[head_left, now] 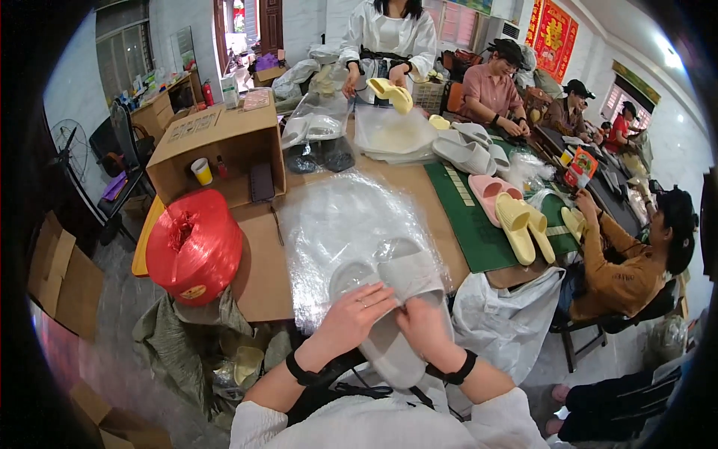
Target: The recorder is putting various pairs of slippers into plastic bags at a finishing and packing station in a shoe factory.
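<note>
A pair of pale grey slippers, a left one (348, 275) and a right one (407, 271), lies over the near edge of the table, toes pointing away from me. My left hand (357, 313) rests across the left slipper, fingers together and its thumb hidden. My right hand (428, 329) grips the right slipper from the side, its fingers partly out of sight. One sole (393, 361) hangs down toward my lap. Beneath the toes spreads a clear plastic bag (348, 206); whether the toes are inside it I cannot tell.
A red roll of plastic twine (196, 245) and an open cardboard box (224, 138) stand at left. Yellow slippers (516, 224) and pink slippers (488, 196) lie on a green mat (479, 243). Across the table a person holds yellow slippers (391, 93); several others sit at right.
</note>
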Motion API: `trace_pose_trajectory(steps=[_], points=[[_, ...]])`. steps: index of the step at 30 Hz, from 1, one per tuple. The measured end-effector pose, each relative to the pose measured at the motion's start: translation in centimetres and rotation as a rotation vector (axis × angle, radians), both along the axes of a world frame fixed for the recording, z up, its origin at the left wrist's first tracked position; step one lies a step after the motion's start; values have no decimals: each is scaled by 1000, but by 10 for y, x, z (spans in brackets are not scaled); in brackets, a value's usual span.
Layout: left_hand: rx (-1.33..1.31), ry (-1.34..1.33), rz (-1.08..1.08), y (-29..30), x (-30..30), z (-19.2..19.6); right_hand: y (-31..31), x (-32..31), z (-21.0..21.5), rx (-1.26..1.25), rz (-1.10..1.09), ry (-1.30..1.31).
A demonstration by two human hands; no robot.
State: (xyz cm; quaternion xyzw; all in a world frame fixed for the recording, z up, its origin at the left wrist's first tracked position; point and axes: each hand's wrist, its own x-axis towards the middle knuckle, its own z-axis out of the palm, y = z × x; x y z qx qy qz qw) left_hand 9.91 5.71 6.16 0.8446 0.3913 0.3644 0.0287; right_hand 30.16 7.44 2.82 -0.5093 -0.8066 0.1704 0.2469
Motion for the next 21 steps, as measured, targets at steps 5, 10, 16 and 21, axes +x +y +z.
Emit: trace_pose_trajectory(steps=[5, 10, 16, 21], points=[[-157, -141, -50, 2, -4, 0, 17, 3, -1, -10, -69, 3], [-167, -124, -50, 8, -10, -10, 2, 0, 1, 0, 68, -83], [-357, -263, -225, 8, -4, -2, 11, -7, -12, 10, 37, 15], [-408, -308, -351, 8, 5, 10, 67, 4, -105, -496, -128, 816]])
